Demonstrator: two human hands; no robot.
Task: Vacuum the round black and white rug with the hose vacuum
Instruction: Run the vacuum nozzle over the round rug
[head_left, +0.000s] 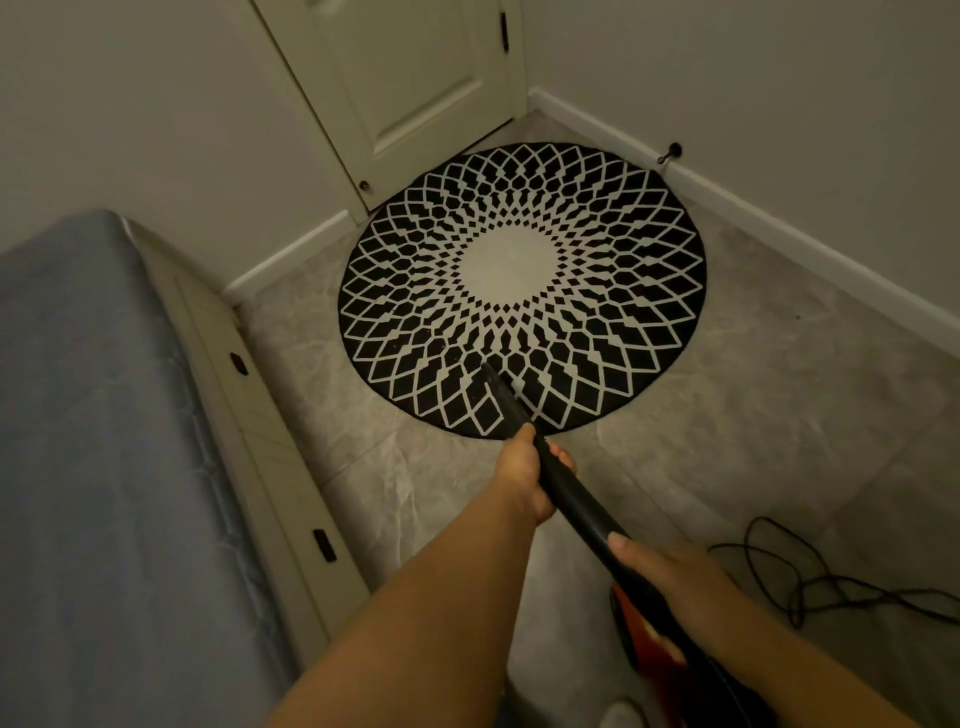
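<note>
The round black and white rug (522, 288) lies on the tiled floor in front of a door. A black vacuum hose nozzle (506, 400) slants down from the lower right, and its tip touches the rug's near part. My left hand (527, 475) grips the nozzle tube at the rug's near edge. My right hand (670, 571) holds the tube farther back, thumb on top. An orange and black vacuum body (641, 636) shows below my right wrist, partly hidden.
A bed with a grey-blue mattress (98, 467) and pale frame (270, 441) fills the left side. A closed door (415, 88) and white baseboards (779, 228) border the rug. A black cord (810, 577) lies tangled on the floor at the right. A door stop (670, 154) sticks out.
</note>
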